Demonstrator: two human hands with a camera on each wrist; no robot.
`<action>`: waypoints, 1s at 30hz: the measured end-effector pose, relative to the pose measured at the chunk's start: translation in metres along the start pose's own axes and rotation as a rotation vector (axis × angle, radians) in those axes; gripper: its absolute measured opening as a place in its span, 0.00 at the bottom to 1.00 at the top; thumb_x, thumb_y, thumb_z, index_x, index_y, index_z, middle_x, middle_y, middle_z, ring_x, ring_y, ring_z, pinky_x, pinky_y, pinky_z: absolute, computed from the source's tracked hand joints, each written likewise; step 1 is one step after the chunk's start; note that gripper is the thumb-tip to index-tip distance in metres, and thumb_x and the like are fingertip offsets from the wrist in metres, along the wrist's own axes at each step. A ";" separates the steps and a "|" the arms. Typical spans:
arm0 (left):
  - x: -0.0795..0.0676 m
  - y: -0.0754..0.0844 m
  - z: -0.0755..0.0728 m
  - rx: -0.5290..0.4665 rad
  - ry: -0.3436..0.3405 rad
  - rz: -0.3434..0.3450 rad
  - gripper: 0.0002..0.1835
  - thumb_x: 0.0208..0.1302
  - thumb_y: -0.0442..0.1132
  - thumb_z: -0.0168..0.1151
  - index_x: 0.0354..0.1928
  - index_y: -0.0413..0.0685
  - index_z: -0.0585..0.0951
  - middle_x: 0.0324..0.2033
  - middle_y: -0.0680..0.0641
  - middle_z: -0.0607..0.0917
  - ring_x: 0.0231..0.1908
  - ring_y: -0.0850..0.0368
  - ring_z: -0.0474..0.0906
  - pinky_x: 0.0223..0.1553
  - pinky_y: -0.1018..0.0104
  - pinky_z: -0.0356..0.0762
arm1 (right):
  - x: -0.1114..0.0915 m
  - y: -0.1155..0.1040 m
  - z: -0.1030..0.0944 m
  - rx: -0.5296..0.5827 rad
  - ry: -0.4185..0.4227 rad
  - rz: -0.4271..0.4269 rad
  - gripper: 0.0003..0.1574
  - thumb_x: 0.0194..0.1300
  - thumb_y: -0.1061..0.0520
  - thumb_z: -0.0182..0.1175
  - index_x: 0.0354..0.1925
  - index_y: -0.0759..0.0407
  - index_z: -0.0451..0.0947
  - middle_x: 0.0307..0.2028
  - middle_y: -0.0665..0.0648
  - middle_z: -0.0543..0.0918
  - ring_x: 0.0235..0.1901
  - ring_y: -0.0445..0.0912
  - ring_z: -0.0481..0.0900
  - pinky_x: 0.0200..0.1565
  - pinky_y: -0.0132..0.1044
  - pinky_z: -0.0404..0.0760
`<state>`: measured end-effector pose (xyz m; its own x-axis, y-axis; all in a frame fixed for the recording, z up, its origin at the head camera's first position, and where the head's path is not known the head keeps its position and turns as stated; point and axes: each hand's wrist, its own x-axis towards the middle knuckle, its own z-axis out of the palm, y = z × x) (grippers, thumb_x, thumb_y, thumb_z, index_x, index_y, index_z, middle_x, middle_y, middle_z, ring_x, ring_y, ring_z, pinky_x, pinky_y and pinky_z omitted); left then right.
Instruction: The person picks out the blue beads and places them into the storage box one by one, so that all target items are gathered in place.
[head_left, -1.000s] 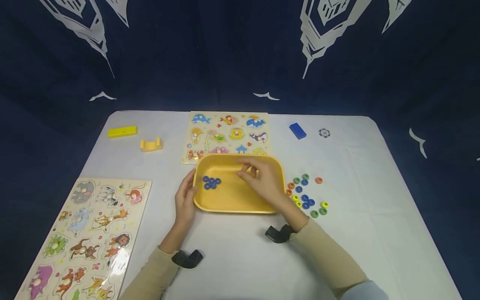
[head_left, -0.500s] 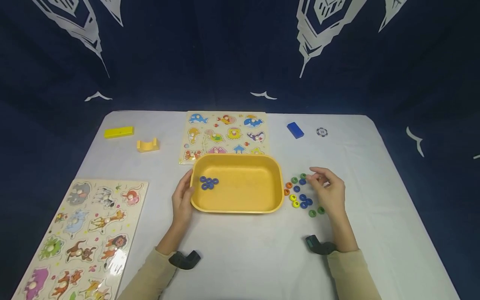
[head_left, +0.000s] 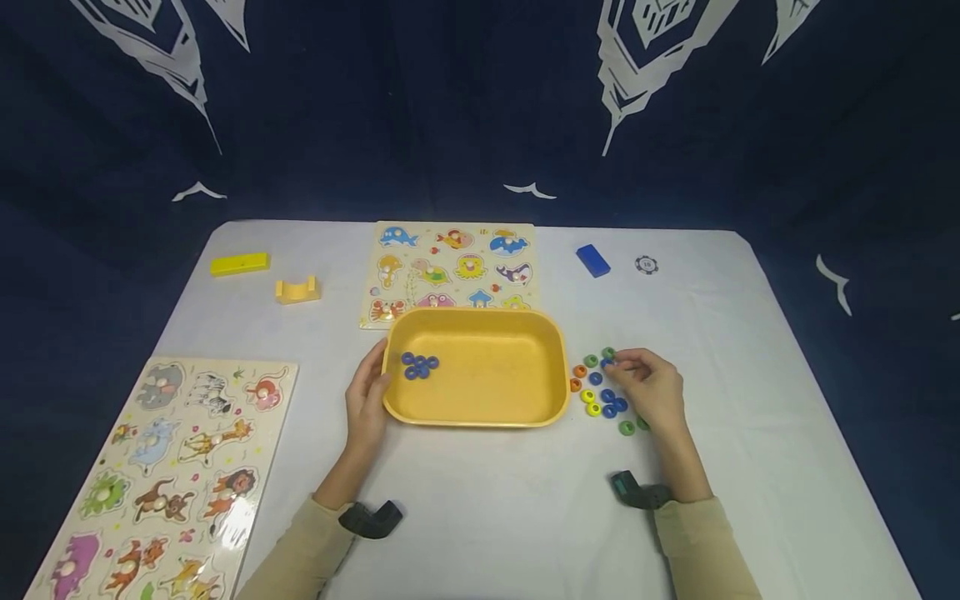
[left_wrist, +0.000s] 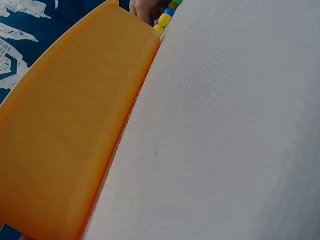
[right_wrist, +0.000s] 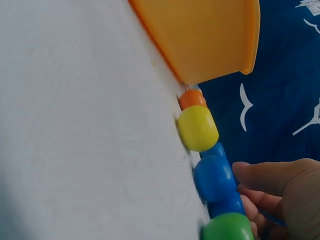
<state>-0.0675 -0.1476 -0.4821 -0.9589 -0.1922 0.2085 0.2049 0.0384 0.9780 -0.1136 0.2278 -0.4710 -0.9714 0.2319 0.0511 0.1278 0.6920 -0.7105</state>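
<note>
The yellow tray stands mid-table with a small cluster of blue beads at its left inside. My left hand grips the tray's left side, its fingers partly hidden by the tray wall. In the left wrist view, the tray's outer wall fills the left part. Right of the tray, my right hand pinches a blue bead on the table, mostly covered by the fingertips. The right wrist view shows the right hand behind a row of beads, a blue bead hiding some fingertips.
Loose green, orange, yellow and blue beads lie right of the tray, such as a yellow bead. A sea-animal puzzle board touches the tray's back; another puzzle board lies left. A blue block and a chip lie behind.
My right hand has moved from above the tray to the loose beads on the right, then lower onto a blue bead. An orange bead at the pile's far right is out of sight. The left hand stays.
</note>
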 end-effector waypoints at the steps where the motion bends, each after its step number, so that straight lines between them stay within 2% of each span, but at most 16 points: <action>1: 0.000 0.000 0.000 0.003 0.000 0.001 0.25 0.63 0.29 0.40 0.62 0.50 0.64 0.59 0.47 0.68 0.56 0.50 0.66 0.56 0.65 0.70 | 0.000 0.000 0.001 -0.023 0.001 -0.006 0.17 0.50 0.49 0.63 0.39 0.54 0.78 0.28 0.52 0.79 0.23 0.44 0.68 0.16 0.28 0.66; 7: 0.000 -0.001 -0.001 0.024 0.010 0.006 0.26 0.62 0.28 0.40 0.62 0.50 0.64 0.58 0.47 0.68 0.55 0.50 0.67 0.54 0.66 0.71 | 0.000 -0.004 0.004 -0.131 0.001 -0.021 0.17 0.51 0.50 0.64 0.40 0.55 0.79 0.28 0.53 0.77 0.24 0.44 0.67 0.16 0.29 0.67; 11: 0.001 -0.003 -0.001 0.036 0.012 0.014 0.26 0.61 0.29 0.40 0.62 0.53 0.64 0.58 0.49 0.69 0.55 0.52 0.67 0.54 0.68 0.71 | -0.001 -0.007 0.005 -0.089 0.021 -0.024 0.16 0.52 0.50 0.63 0.39 0.54 0.78 0.26 0.52 0.76 0.23 0.45 0.68 0.15 0.30 0.67; 13: 0.001 0.000 0.000 0.034 0.008 0.008 0.26 0.62 0.28 0.40 0.62 0.51 0.64 0.58 0.49 0.68 0.55 0.52 0.67 0.55 0.67 0.71 | 0.005 0.004 0.012 -0.053 0.060 -0.070 0.16 0.53 0.44 0.61 0.39 0.49 0.78 0.25 0.48 0.75 0.23 0.42 0.68 0.16 0.29 0.67; 15: 0.000 0.008 0.001 0.032 0.002 0.002 0.25 0.62 0.28 0.40 0.62 0.48 0.64 0.59 0.47 0.68 0.56 0.50 0.66 0.56 0.64 0.70 | 0.013 0.010 0.020 0.016 0.098 -0.168 0.16 0.52 0.40 0.60 0.39 0.43 0.77 0.24 0.44 0.75 0.23 0.39 0.67 0.17 0.29 0.67; 17: -0.001 0.016 0.003 0.032 -0.005 -0.003 0.25 0.62 0.26 0.39 0.62 0.44 0.63 0.59 0.44 0.67 0.57 0.48 0.65 0.56 0.62 0.69 | 0.015 0.003 0.024 0.072 0.097 -0.268 0.16 0.52 0.38 0.59 0.38 0.40 0.76 0.24 0.41 0.74 0.22 0.37 0.66 0.15 0.31 0.66; 18: -0.002 0.021 0.004 0.030 -0.008 -0.005 0.25 0.62 0.26 0.39 0.62 0.41 0.62 0.59 0.43 0.67 0.57 0.46 0.65 0.57 0.60 0.69 | 0.014 -0.007 0.024 0.092 0.068 -0.305 0.16 0.52 0.38 0.59 0.38 0.40 0.76 0.24 0.42 0.74 0.22 0.38 0.65 0.14 0.33 0.66; 20: -0.002 0.025 0.004 0.034 -0.009 -0.002 0.25 0.61 0.25 0.39 0.62 0.38 0.61 0.59 0.40 0.67 0.57 0.44 0.64 0.57 0.58 0.68 | 0.007 -0.045 0.020 0.154 -0.034 -0.366 0.14 0.53 0.43 0.60 0.38 0.44 0.76 0.26 0.45 0.75 0.22 0.40 0.66 0.13 0.34 0.66; 22: -0.002 0.025 0.004 0.034 -0.007 0.000 0.25 0.61 0.25 0.38 0.62 0.38 0.61 0.59 0.40 0.66 0.57 0.43 0.64 0.57 0.58 0.68 | -0.003 -0.087 0.019 0.169 -0.159 -0.379 0.13 0.54 0.47 0.61 0.38 0.48 0.76 0.27 0.48 0.76 0.22 0.43 0.67 0.13 0.33 0.67; 24: -0.002 0.025 0.004 0.035 -0.004 -0.002 0.25 0.61 0.25 0.38 0.62 0.38 0.61 0.59 0.39 0.67 0.56 0.43 0.65 0.56 0.56 0.68 | -0.009 -0.117 0.026 0.158 -0.273 -0.406 0.12 0.53 0.50 0.62 0.37 0.51 0.76 0.27 0.49 0.77 0.22 0.44 0.67 0.17 0.30 0.68; 27: -0.002 0.025 0.004 0.034 0.002 -0.004 0.25 0.61 0.25 0.39 0.62 0.38 0.62 0.59 0.39 0.67 0.56 0.43 0.65 0.56 0.54 0.68 | -0.011 -0.141 0.050 0.090 -0.372 -0.474 0.10 0.53 0.50 0.63 0.35 0.49 0.77 0.25 0.44 0.77 0.21 0.41 0.68 0.19 0.29 0.67; 30: -0.003 0.026 0.005 0.036 0.004 -0.002 0.25 0.60 0.25 0.39 0.62 0.37 0.62 0.59 0.39 0.67 0.56 0.42 0.65 0.56 0.52 0.67 | -0.012 -0.154 0.074 0.002 -0.448 -0.537 0.09 0.52 0.51 0.63 0.34 0.48 0.77 0.24 0.42 0.77 0.22 0.39 0.69 0.22 0.29 0.69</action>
<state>-0.0607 -0.1411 -0.4573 -0.9585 -0.1964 0.2067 0.1958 0.0734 0.9779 -0.1366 0.0683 -0.4142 -0.8890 -0.4466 0.1016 -0.3932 0.6305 -0.6692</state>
